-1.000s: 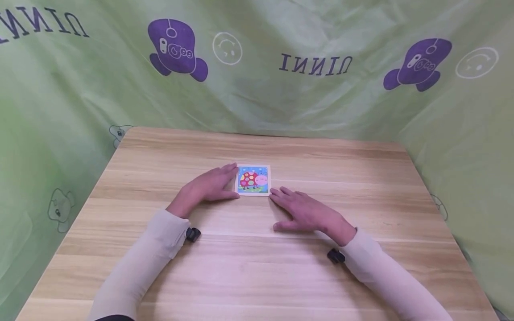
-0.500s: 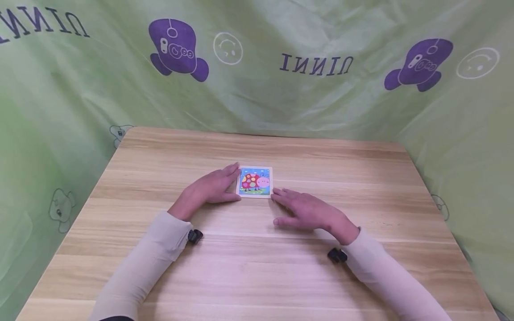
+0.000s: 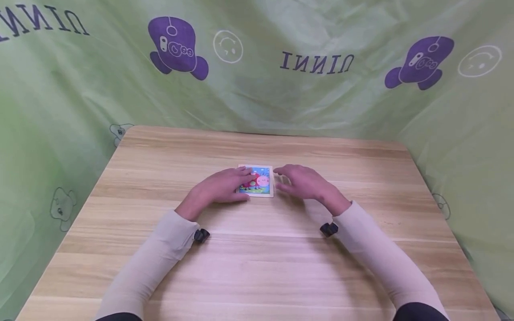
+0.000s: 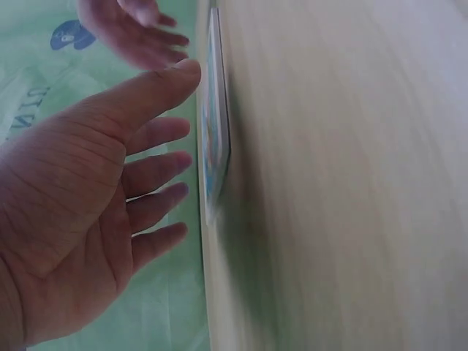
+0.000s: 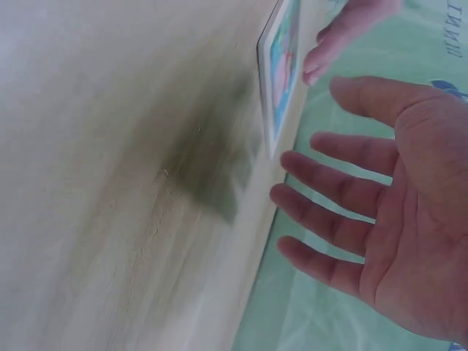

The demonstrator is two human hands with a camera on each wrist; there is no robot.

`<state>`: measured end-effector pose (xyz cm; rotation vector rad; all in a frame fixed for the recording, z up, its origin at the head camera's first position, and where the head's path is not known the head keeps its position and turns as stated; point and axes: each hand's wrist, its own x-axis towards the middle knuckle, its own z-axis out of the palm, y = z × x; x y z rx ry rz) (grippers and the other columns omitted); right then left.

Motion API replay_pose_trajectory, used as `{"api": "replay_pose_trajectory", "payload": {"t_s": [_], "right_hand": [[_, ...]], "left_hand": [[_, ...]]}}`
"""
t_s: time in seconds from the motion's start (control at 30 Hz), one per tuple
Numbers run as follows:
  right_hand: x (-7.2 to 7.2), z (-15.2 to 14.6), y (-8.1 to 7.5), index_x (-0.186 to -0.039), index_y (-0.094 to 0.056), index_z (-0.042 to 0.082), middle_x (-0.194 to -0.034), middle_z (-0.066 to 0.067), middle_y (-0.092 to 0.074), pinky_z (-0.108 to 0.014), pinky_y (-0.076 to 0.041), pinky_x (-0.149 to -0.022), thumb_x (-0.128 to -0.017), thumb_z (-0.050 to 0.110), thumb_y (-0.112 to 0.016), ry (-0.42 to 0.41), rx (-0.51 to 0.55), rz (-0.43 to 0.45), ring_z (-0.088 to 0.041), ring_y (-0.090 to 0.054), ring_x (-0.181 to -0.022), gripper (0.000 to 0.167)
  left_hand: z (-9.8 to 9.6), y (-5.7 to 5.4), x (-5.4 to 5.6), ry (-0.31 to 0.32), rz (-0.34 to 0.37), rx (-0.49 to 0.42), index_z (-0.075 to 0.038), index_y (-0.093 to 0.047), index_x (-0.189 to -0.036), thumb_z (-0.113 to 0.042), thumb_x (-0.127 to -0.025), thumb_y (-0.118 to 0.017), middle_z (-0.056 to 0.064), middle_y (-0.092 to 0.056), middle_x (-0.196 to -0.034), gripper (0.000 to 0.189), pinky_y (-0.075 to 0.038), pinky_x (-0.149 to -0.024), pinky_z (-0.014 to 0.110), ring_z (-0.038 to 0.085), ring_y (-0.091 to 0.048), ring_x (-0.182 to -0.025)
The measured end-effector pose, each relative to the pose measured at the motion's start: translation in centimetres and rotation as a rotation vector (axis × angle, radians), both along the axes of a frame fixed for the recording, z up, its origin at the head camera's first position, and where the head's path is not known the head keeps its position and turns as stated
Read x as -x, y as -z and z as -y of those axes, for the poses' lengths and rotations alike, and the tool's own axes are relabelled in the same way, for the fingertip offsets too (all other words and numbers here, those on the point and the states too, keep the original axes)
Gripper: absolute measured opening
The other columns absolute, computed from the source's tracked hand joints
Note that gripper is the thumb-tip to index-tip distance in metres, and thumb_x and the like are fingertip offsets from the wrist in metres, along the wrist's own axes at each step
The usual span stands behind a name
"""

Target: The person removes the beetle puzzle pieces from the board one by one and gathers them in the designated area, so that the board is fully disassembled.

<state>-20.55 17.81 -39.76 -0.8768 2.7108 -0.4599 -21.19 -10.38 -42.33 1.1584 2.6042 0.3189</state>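
Observation:
A small square ladybug picture puzzle (image 3: 263, 183) with a pale frame lies flat on the wooden table. My left hand (image 3: 222, 185) is over its left part in the head view and covers some of the red body. In the left wrist view that hand's fingers are spread and slightly bent just above the puzzle (image 4: 212, 124), with a gap beneath. My right hand (image 3: 305, 182) hovers beside the puzzle's right edge. Its fingers are loosely bent and hold nothing in the right wrist view, where the puzzle (image 5: 280, 69) lies beyond the fingertips.
The wooden table (image 3: 265, 267) reaches back to a green printed curtain (image 3: 257, 98), which also hangs at both sides. Black wrist cameras sit under the left cuff (image 3: 201, 235) and the right cuff (image 3: 329, 229).
My left hand has moved right, from the puzzle's left edge to over its picture. The right hand has lifted off the table and shifted away from me. The puzzle has slid slightly right.

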Motion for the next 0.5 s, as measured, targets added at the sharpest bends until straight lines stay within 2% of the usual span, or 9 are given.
{"api": "replay_pose_trajectory", "payload": {"t_s": [0.27,0.5], "right_hand": [[2.2,1.2,1.3,-0.148,-0.056,0.005,-0.136,-0.015,-0.06,-0.051,-0.048,-0.103,-0.102,0.028,-0.065,0.019,-0.018,0.013,-0.031,-0.058,-0.123,0.051],[3.1,1.7,2.3,-0.146,-0.058,0.006,-0.133,-0.014,-0.06,-0.049,-0.048,-0.102,-0.102,0.027,-0.066,0.035,-0.004,0.004,-0.029,-0.058,-0.119,0.05]], "left_hand": [[-0.9,-0.2,-0.4,0.016,0.0,0.019,-0.013,-0.046,-0.157,-0.039,-0.102,-0.064,0.012,-0.033,-0.164,0.063,-0.026,-0.12,0.049,0.038,-0.025,-0.151],[-1.1,0.2,-0.9,0.041,-0.008,0.046,-0.015,-0.044,-0.158,-0.036,-0.104,-0.063,0.016,-0.028,-0.166,0.061,-0.025,-0.12,0.05,0.04,-0.024,-0.151]]}}
